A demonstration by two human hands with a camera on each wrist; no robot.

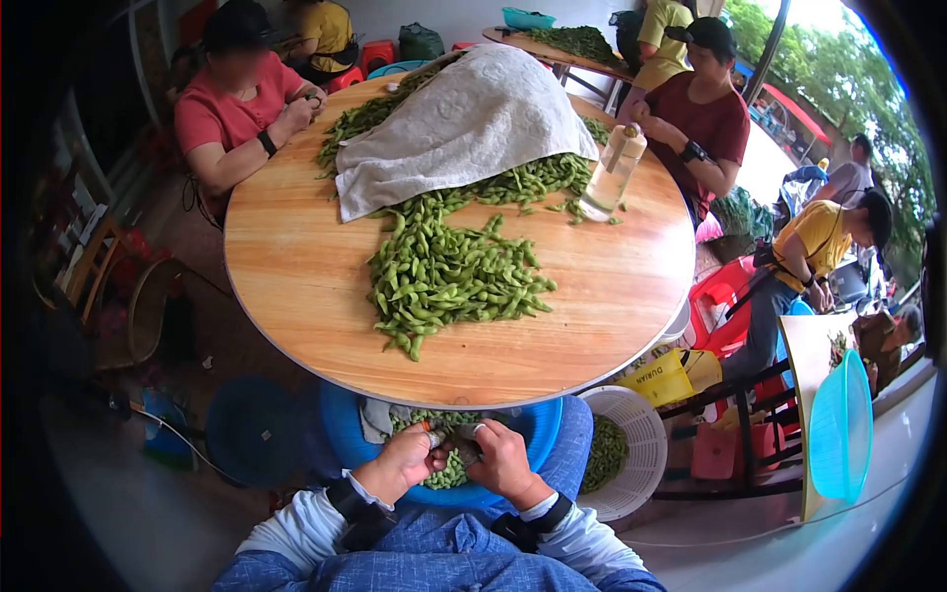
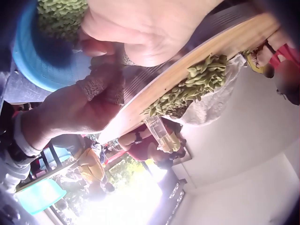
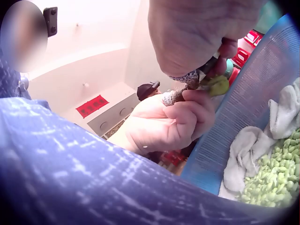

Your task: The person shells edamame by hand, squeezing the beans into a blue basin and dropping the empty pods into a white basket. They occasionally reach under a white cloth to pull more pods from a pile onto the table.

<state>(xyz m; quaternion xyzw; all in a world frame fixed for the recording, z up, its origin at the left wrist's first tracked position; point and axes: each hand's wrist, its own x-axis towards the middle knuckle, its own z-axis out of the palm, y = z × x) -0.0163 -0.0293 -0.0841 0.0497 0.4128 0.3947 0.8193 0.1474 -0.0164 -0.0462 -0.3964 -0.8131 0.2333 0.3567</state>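
Currently | pinched pod [image 3: 218, 86]: bright yellow-green | loose beans [image 3: 275, 174]: paler green

Glossy wooden table [image 1: 296, 266], rough cloth [image 1: 473, 118], plastic basin [image 1: 340, 434]

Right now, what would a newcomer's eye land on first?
Probably the heap of green soybean pods on the round wooden table, with a pale towel draped over more pods behind. Then the left hand and right hand, close together above a blue plastic basket of shelled beans.
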